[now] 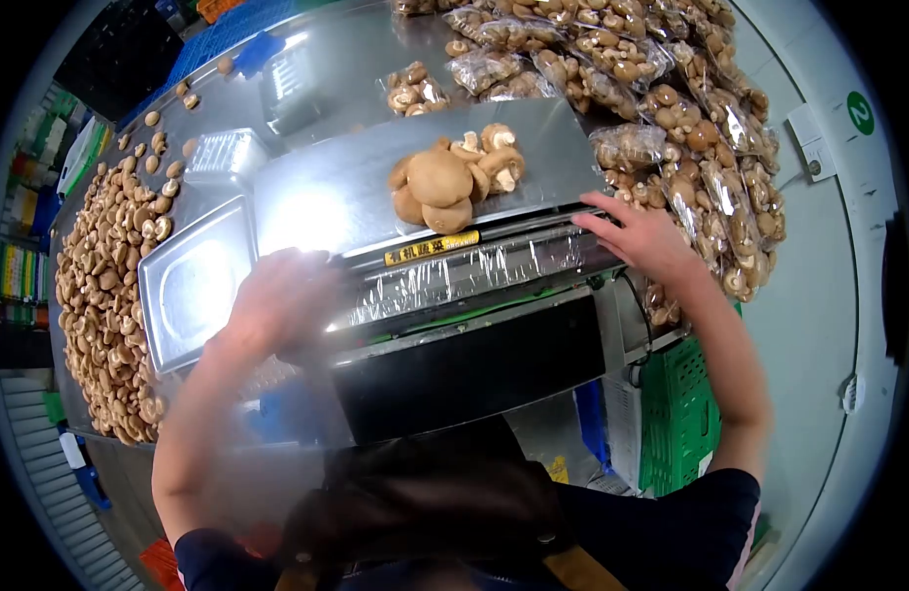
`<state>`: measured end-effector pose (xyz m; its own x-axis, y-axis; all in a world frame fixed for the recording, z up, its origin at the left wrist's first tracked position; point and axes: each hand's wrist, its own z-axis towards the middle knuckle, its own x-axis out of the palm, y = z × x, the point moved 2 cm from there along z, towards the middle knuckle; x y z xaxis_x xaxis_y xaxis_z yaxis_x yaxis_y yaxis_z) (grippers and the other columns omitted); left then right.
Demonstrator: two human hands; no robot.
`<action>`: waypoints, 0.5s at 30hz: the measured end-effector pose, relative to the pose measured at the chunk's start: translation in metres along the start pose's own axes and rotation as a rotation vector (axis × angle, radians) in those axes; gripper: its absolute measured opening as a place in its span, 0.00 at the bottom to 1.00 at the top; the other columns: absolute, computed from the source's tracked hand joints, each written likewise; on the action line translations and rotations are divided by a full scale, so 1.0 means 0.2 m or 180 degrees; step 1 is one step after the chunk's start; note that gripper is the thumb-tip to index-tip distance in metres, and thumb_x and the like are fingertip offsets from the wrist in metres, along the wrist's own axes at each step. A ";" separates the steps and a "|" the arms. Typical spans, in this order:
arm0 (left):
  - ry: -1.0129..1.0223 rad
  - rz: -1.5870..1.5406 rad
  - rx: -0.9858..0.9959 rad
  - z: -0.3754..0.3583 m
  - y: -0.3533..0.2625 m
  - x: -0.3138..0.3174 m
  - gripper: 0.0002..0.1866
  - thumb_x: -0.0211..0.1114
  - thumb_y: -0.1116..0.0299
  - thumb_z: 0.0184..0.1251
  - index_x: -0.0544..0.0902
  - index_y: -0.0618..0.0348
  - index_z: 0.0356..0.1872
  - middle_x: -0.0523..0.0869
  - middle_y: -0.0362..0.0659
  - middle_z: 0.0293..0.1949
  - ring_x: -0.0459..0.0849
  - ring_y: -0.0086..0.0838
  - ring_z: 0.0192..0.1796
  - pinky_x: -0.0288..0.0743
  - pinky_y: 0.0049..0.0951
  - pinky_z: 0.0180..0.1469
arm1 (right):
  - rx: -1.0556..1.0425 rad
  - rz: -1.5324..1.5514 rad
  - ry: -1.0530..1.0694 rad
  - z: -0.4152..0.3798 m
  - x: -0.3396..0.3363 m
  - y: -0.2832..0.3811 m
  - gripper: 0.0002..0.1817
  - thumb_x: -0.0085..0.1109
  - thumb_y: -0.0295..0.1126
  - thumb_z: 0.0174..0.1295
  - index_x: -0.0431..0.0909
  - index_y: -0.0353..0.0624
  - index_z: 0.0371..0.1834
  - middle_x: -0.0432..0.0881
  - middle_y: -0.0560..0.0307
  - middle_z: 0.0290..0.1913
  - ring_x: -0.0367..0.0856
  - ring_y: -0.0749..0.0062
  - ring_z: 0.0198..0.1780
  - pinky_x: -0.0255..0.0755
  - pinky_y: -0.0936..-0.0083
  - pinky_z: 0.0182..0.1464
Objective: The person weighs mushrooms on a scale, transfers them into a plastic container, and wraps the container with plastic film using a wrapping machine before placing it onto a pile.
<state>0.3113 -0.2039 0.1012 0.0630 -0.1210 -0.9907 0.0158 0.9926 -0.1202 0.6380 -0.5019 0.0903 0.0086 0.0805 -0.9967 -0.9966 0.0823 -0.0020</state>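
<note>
A group of brown mushrooms (439, 182) lies on the metal plate (346, 158) of the wrapping machine. Clear film (454, 281) with a yellow printed label (432, 249) stretches along the machine's front rollers. At the film's left end is my left hand (285, 295), blurred, its fingers smeared. My right hand (637, 231) is at the right end of the rollers, fingers apart and reaching to the bar's edge. Whether any film edge lies under its fingertips is too small to tell.
Loose mushrooms (109, 295) are heaped at the left beside a metal tray (198, 281). Clear plastic trays (226, 156) stand behind it. Bagged mushrooms (691, 158) pile up at the right. A green crate (679, 414) is below right.
</note>
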 end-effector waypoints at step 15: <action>-0.2234 -0.3775 -0.1174 -0.16 -0.07 -0.32 0.11 0.49 0.70 0.77 0.79 0.65 0.41 0.83 0.50 0.29 0.83 0.26 0.26 0.79 0.27 0.32 | 0.0554 0.2878 -0.1863 -0.04 -0.43 0.02 0.09 0.54 0.28 0.68 0.83 0.35 0.42 0.85 0.50 0.38 0.85 0.69 0.33 0.79 0.79 0.38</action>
<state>0.2749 -0.2097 0.1641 0.6710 -0.7382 -0.0700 0.1583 0.2349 -0.9590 0.6331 -0.5157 0.1748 -0.6378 0.6385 -0.4309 -0.6293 -0.1093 0.7694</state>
